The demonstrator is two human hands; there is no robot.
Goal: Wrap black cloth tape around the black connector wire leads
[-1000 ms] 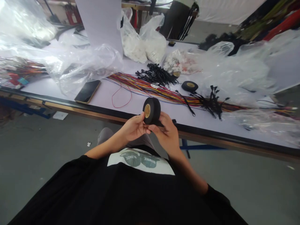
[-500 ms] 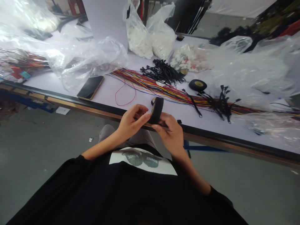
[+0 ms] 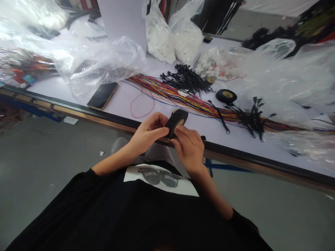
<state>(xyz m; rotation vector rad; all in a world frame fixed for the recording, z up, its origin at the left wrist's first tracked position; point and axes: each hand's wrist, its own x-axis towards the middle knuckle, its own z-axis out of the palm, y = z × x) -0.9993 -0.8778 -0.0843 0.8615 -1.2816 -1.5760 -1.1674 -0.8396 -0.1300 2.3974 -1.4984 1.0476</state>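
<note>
A roll of black tape (image 3: pixel 175 122) is held between my two hands, just over the front edge of the table. My left hand (image 3: pixel 149 134) pinches its left side, thumb on the tape's face. From the right, my right hand (image 3: pixel 190 144) grips the lower side with bent fingers near the yellowish core. Past the roll, a long bundle of red, yellow and black wires (image 3: pixel 167 91) lies along the table. A second roll of black tape (image 3: pixel 226 96) rests flat to the right of the bundle's middle.
A phone (image 3: pixel 103 96) lies near the front edge at left. Short black cables (image 3: pixel 187 80) are heaped behind the wires, with more black cables (image 3: pixel 252 118) at right. Clear bags of white parts (image 3: pixel 159 40) stand at the back; plastic sheeting (image 3: pixel 282 83) covers the right side.
The tape roll has turned in my hands, so its yellowish core now faces right. My right fingers have moved up closer against it. The camera view has shifted slightly.
</note>
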